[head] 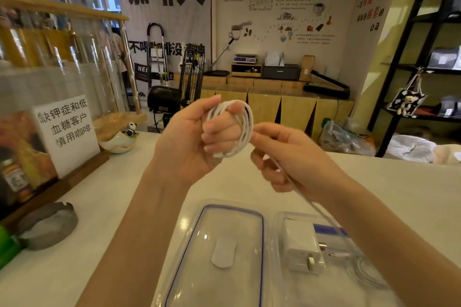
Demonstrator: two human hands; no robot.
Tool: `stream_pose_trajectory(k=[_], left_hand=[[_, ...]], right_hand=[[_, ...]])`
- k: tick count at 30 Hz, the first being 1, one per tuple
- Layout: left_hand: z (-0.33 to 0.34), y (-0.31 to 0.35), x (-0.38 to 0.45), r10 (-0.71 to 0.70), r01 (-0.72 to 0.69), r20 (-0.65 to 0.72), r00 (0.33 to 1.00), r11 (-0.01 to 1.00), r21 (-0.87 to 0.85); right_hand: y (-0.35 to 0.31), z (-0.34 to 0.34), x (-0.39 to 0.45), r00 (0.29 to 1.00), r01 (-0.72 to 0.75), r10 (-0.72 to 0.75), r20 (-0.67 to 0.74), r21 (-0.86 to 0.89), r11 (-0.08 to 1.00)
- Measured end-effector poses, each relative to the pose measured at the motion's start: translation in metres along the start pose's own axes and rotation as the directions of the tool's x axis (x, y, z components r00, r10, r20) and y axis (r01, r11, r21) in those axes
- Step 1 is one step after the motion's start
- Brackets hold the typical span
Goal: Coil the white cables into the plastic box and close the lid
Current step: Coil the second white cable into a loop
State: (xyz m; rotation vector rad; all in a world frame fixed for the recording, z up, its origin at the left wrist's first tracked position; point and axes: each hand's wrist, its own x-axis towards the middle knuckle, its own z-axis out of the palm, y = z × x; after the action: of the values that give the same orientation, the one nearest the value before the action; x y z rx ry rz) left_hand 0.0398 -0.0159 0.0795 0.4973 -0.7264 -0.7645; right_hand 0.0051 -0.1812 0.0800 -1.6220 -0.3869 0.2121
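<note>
White cable [245, 122] is looped in several turns round the curled fingers of the left hand [197, 139] at frame centre, which serves as a spool, while the right hand [284, 157] just beside it pinches the trailing strand to feed it. That strand runs down to the open plastic box [279, 279] at lower right (a white charger [303, 247] already lies inside), its lid [219, 252] lying flat alongside, presumably to keep the box open.

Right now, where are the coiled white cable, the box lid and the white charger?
white cable [245, 117], head view, on the loops wound round the left hand's fingers.
box lid [260, 237], head view, on its blue-lined right rim.
white charger [300, 242], head view, on its top face inside the box.
</note>
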Motion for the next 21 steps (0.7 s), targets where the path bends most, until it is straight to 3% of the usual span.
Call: stream_pose_trajectory(k=[4,6,9,12,14,18,21], left_hand=[[-0.009,-0.004,0.002,0.131,-0.138,-0.107,0.986,0.989,-0.062],[-0.009,-0.007,0.004,0.209,-0.208,-0.184,0.960,0.978,0.025],[-0.007,-0.013,0.009,0.344,-0.279,-0.277,0.897,0.927,0.249],[-0.015,-0.013,0.009,0.544,-0.247,-0.325,0.773,0.732,0.635],[-0.021,-0.010,0.005,0.602,-0.091,-0.302,0.739,0.534,0.841],[-0.021,-0.007,-0.002,0.397,0.277,-0.347,0.850,0.224,0.934],[-0.019,-0.010,-0.005,0.110,0.406,-0.419,0.901,0.128,0.905]], right_hand=[[0.010,0.015,-0.006,0.998,-0.019,0.027,0.052,-0.142,0.990],[0.013,0.017,-0.009,0.997,-0.035,0.045,0.056,-0.172,0.985],[0.017,0.019,-0.015,0.981,-0.152,0.159,0.110,-0.070,0.986],[0.020,0.025,-0.027,0.924,-0.297,0.286,0.254,0.004,0.955],[0.017,0.027,-0.036,0.894,-0.336,0.322,0.311,-0.008,0.942],[-0.002,0.018,-0.045,0.921,-0.233,0.275,0.277,-0.175,0.957],[-0.020,0.007,-0.046,0.956,-0.108,0.179,0.234,-0.286,0.952]])
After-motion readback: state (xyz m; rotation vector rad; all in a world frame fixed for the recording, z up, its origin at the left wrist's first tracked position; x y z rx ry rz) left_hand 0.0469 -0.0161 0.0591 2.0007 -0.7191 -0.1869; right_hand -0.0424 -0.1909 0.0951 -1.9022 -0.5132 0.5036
